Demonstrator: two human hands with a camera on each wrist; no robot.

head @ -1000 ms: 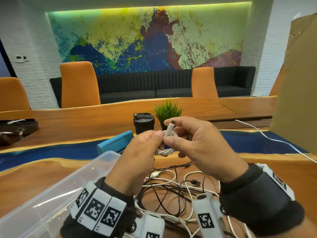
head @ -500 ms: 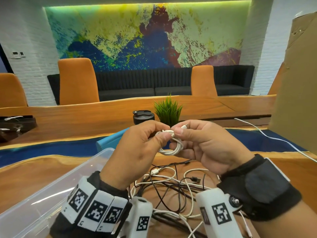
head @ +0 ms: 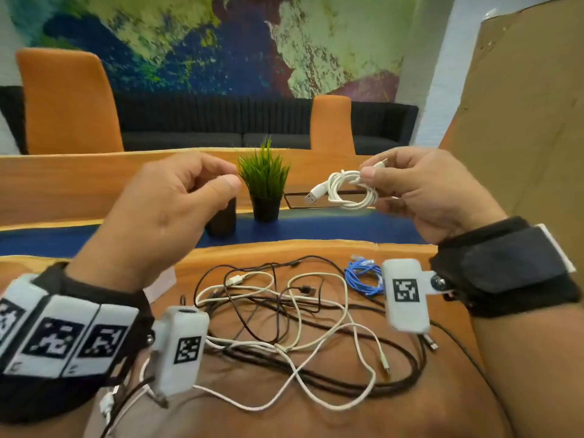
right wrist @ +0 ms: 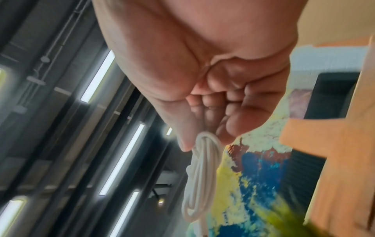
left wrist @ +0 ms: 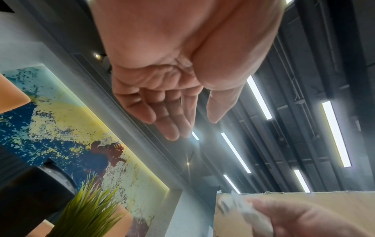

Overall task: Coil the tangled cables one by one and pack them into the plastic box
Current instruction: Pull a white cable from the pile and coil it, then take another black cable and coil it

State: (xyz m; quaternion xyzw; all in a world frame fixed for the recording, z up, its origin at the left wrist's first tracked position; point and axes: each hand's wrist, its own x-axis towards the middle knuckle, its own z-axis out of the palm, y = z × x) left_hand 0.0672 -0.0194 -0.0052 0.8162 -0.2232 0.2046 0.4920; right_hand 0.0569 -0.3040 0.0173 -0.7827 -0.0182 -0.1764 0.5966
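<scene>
My right hand (head: 420,188) pinches a small coiled white cable (head: 347,189) between thumb and fingers, held up above the table at the right; a USB plug sticks out to the left. The right wrist view shows the same white coil (right wrist: 202,176) hanging from my thumb and fingertips. My left hand (head: 177,203) hovers at the left, holding nothing, its fingers loosely curled; in the left wrist view the left hand (left wrist: 172,112) has an empty palm. A tangle of white and black cables (head: 290,336) lies on the wooden table below. Only a corner of the clear plastic box (head: 158,284) shows under my left wrist.
A coiled blue cable (head: 363,278) lies at the right of the tangle. A small potted plant (head: 265,188) and a dark cup (head: 221,219) stand behind, on the table's blue strip. A cardboard sheet (head: 521,121) rises at the right.
Both hands held the white coil together before. Now my left hand has let go and moved left, and my right hand has carried the coil to the right. The view has tilted down.
</scene>
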